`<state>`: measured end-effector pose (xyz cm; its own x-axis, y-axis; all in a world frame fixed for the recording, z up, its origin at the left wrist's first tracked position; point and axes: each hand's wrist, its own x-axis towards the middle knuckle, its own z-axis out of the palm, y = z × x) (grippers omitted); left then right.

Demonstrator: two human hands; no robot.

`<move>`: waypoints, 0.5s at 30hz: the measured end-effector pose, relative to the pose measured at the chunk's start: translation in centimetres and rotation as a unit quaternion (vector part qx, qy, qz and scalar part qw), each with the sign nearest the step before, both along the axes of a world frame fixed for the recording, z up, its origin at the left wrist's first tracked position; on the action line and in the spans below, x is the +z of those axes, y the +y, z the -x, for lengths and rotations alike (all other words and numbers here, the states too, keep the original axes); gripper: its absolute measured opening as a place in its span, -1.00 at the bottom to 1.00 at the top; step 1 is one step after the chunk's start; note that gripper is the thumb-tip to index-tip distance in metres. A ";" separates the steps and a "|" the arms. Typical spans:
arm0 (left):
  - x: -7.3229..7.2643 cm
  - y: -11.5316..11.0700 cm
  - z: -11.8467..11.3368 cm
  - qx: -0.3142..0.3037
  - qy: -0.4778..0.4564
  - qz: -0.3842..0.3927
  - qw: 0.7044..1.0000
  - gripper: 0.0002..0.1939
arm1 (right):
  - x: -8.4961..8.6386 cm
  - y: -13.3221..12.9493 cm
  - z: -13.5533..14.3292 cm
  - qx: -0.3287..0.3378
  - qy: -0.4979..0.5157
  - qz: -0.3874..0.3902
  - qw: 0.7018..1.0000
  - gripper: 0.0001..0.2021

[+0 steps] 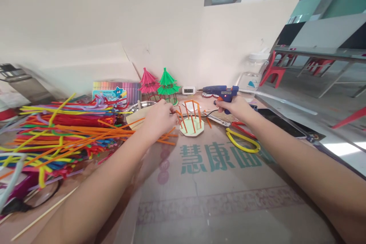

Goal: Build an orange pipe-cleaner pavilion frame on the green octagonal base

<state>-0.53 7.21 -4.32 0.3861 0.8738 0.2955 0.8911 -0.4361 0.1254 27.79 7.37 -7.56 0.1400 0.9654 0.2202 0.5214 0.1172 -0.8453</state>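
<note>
At the far left of the counter (pixel 88 177) stands a grey-brown bottle (pixel 27 89). A large, loose heap of fuzzy stems (pixel 68 131), orange, yellow, red, blue and green, spreads in front of it, and a thin wooden stick (pixel 44 213) lies nearer the person. Behind the heap, a marker set (pixel 114 89) leans near the wall, followed by a metal bowl (pixel 148 103), a pink tree (pixel 148 80) and a green tree (pixel 168 84). The left hand (pixel 162 118) reaches in with bent fingers at the left side of an orange frame (pixel 193 124); whether they grip it cannot be told. That frame rises from a pale green base (pixel 188 133) near the middle of the counter, a small digital clock (pixel 188 90) behind it. To its right, the right hand (pixel 230 106) has its fingers wrapped around the grip of a blue glue gun (pixel 221 91), whose nozzle points left. A yellow looped handle (pixel 246 150) lies below that hand. Further right are a clear jug (pixel 253 74), a dark phone (pixel 281 124) and a red chair (pixel 273 72).
</note>
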 end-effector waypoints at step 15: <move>-1.8 1.2 0.7 0.006 0.030 0.134 0.991 -0.82 | -0.1 0.0 -0.1 0.015 0.014 -0.015 1.000 -0.79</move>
